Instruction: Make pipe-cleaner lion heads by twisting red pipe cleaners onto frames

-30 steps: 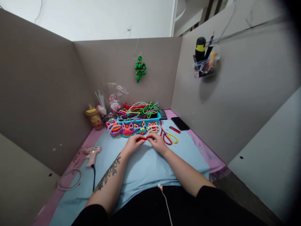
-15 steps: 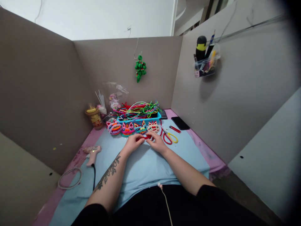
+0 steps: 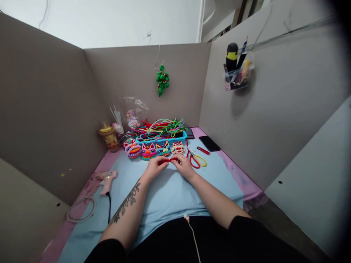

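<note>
Red, slim and soft-looking, a short strip [image 3: 163, 163] spans the small gap between the two hands, its finer shape too small to make out. The left hand [image 3: 157, 166] and right hand [image 3: 183, 166] lie close together but apart, each with fingers and thumb pinched on the strip, above a pale blue cloth [image 3: 175, 193] spread on the pink-edged bench [image 3: 255, 190]. From the hands, four small, multicoloured, fuzzy animal heads [image 3: 148, 151] stand in a row from ten to one o'clock. Behind them, at twelve, a bright blue plastic basket [image 3: 178, 140] overflows with fuzzy strands [image 3: 161, 128] in red, green and other colours. Metal scissors [image 3: 192, 155] with one red and one yellow handle lie at three o'clock; a slim red cutter [image 3: 203, 150] and a flat black phone [image 3: 210, 143] lie at two. A pale pink glue gun [image 3: 108, 180] rests between eight and nine.
</note>
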Action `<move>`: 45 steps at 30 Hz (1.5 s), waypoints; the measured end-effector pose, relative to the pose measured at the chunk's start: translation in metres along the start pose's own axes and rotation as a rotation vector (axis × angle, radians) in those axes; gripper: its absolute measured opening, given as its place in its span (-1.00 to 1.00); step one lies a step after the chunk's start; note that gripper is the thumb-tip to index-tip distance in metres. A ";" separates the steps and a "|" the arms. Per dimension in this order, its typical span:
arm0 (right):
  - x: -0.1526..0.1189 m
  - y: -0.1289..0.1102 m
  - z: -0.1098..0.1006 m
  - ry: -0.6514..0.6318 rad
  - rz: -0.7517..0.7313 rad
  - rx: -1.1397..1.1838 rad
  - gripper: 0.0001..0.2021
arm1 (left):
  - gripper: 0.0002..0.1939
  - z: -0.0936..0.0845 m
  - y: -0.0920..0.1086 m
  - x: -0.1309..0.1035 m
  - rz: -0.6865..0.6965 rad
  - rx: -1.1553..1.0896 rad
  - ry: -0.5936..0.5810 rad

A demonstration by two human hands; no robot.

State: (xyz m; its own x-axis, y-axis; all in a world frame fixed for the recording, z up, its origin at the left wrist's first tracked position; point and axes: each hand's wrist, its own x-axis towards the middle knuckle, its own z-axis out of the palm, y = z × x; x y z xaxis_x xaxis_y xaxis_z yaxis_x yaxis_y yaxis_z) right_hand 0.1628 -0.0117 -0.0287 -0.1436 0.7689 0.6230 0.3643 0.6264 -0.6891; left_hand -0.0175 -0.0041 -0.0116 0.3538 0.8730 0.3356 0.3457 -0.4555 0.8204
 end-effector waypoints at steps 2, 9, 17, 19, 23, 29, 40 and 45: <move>0.000 0.001 0.001 0.002 0.024 0.011 -0.88 | -0.74 0.000 -0.001 0.000 0.030 0.040 -0.003; -0.001 0.004 0.004 0.008 0.108 0.041 -0.86 | -0.80 0.003 0.003 -0.001 0.119 0.143 0.007; 0.000 -0.001 0.004 -0.004 0.076 0.084 -0.76 | -0.77 0.002 0.003 -0.002 0.051 0.174 0.053; 0.000 -0.001 0.004 -0.011 0.020 0.047 -0.76 | -0.77 0.002 0.002 -0.002 0.048 0.176 0.050; -0.001 0.000 0.003 -0.028 -0.064 -0.018 -0.84 | -0.77 0.003 0.002 -0.002 0.065 0.176 0.020; -0.001 0.003 0.002 -0.037 -0.134 -0.083 -0.86 | -0.73 0.002 0.006 -0.002 0.070 0.171 -0.028; -0.001 0.005 0.002 0.013 -0.121 -0.090 -0.84 | -0.73 0.001 0.007 -0.002 0.028 0.105 -0.050; 0.000 0.009 0.001 0.079 -0.009 -0.019 -0.77 | -0.76 -0.001 0.002 0.000 0.035 0.147 0.052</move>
State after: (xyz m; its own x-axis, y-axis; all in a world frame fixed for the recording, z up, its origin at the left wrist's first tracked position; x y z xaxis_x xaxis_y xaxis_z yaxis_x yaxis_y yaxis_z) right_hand 0.1652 -0.0058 -0.0357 -0.0743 0.7502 0.6571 0.3807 0.6303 -0.6766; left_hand -0.0176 -0.0044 -0.0095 0.3240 0.8623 0.3891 0.4591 -0.5030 0.7323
